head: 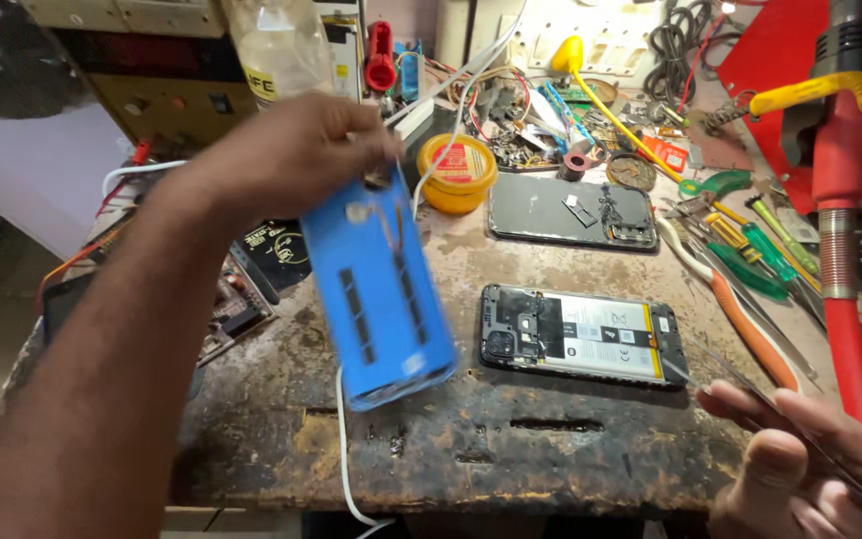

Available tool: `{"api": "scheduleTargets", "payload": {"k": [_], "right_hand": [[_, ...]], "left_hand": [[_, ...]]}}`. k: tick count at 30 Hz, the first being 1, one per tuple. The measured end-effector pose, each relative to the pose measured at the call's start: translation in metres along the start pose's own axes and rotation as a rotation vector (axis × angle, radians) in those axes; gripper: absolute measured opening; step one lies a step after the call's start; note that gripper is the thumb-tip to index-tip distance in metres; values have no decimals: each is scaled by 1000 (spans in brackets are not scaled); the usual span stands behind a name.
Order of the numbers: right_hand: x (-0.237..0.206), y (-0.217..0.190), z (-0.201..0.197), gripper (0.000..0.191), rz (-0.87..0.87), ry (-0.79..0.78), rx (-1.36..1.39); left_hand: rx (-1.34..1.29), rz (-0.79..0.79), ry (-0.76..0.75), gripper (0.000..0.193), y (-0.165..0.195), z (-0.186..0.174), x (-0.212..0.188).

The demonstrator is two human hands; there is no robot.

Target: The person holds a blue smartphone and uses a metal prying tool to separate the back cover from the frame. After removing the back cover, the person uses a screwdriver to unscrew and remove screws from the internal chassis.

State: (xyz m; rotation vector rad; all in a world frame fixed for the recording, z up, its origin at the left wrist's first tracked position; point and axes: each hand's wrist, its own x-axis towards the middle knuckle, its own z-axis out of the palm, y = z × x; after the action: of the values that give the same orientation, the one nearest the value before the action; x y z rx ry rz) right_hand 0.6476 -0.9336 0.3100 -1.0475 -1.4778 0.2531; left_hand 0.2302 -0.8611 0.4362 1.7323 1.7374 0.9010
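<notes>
- head view: left hand (286,150) pinches the top edge of a blue phone back cover (379,289), fingers closed on it, lifting it clear of the workbench (511,439); the cover hangs tilted and blurred.
- head view: right hand (800,464) at lower right grips thin tweezers (740,374), fingers curled around them, tips pointing toward the opened phone (583,334).
- head view: the opened phone lies flat at mid-bench with its insides up; a second phone (571,212), a yellow tin (457,172) and screwdrivers (750,250) lie behind, within reach.

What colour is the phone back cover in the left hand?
Bright blue back cover, best in the head view.
</notes>
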Motion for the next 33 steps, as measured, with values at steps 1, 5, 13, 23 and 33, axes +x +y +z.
{"api": "scheduleTargets", "payload": {"k": [1, 5, 13, 23, 33], "right_hand": [[3, 1, -4, 52, 34, -21, -12], [10, 7, -5, 48, 33, -23, 72], [15, 21, -6, 44, -19, -34, 209], [15, 4, -1, 44, -5, -34, 176], [37, 15, -1, 41, 11, -97, 54]], "left_hand": [[96, -102, -75, 29, 5, 3, -1], [276, -104, -188, 29, 6, -2, 6], [205, 74, -118, 26, -31, 12, 32], [184, 511, 250, 13, -55, 33, 16], [6, 436, 156, 24, 57, 90, 9]]}}
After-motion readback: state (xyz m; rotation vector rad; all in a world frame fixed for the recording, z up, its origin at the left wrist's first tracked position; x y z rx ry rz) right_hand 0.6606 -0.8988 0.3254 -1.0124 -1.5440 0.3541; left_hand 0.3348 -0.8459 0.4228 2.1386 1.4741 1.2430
